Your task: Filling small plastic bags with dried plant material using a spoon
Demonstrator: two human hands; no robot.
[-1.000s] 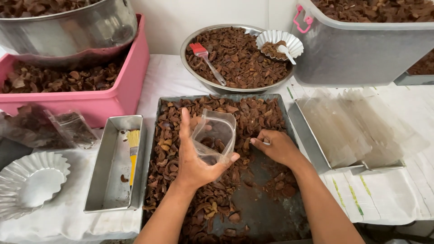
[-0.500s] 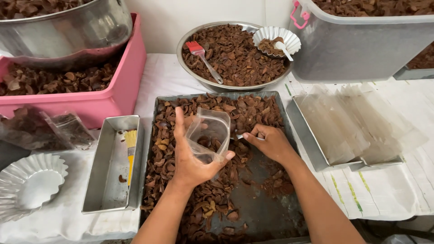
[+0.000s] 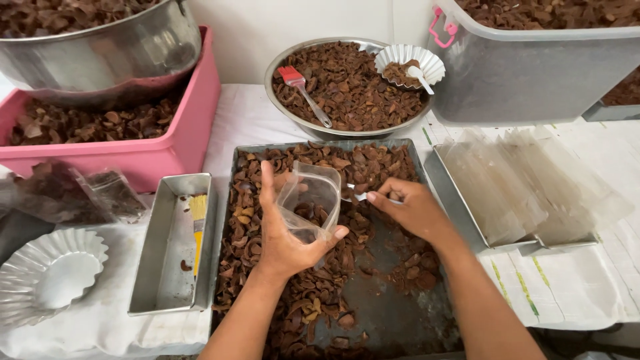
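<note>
the bench (image 3: 587, 293) is covered with white cloth, and the big stores of brown dried pieces stand at the far side: a grey tub (image 3: 533, 73) far right, a pink crate (image 3: 193, 133) far left with a steel bowl (image 3: 100, 53) resting on it. in the near middle lies a dark baking tray (image 3: 400, 320), so the pieces are spread flat and easy to pick. a pile of clear bags (image 3: 527, 187) waits in a tray at the right, within reach. the left hand (image 3: 287, 233) is clamped on a small clear bag (image 3: 310, 200), tilted with its mouth open toward the right. the right hand (image 3: 407, 207) has its fingers pinched together on a small white tool at the bag mouth, probably for scooping.
</note>
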